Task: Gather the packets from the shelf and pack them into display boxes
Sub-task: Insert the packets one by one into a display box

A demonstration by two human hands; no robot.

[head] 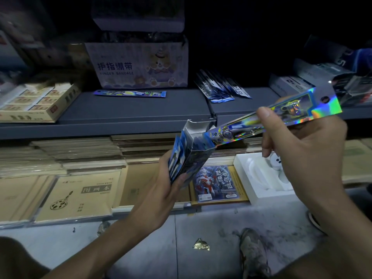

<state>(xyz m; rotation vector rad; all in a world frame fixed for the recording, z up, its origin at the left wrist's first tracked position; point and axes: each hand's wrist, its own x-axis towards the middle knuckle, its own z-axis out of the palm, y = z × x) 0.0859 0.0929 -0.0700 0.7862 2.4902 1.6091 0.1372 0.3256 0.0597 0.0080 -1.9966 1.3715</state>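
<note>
My left hand (pixel 171 190) grips a blue display box (pixel 191 152), tilted with its open top toward the shelf and blue packets showing inside. My right hand (pixel 302 150) pinches a long holographic packet (pixel 281 117) whose lower end sits at the box's open top. One loose blue packet (pixel 129 94) lies flat on the grey shelf (pixel 130 111). A fanned pile of blue packets (pixel 221 88) lies further right on the same shelf.
A finger-bandage carton (pixel 138 65) stands at the shelf's back, and a tan box (pixel 34 105) lies at its left. Sketchbooks (pixel 78 196), a hero-card pack (pixel 216 183) and a white foam tray (pixel 259 178) lie on the lower shelf. A gold wrapper (pixel 201 244) is on the floor.
</note>
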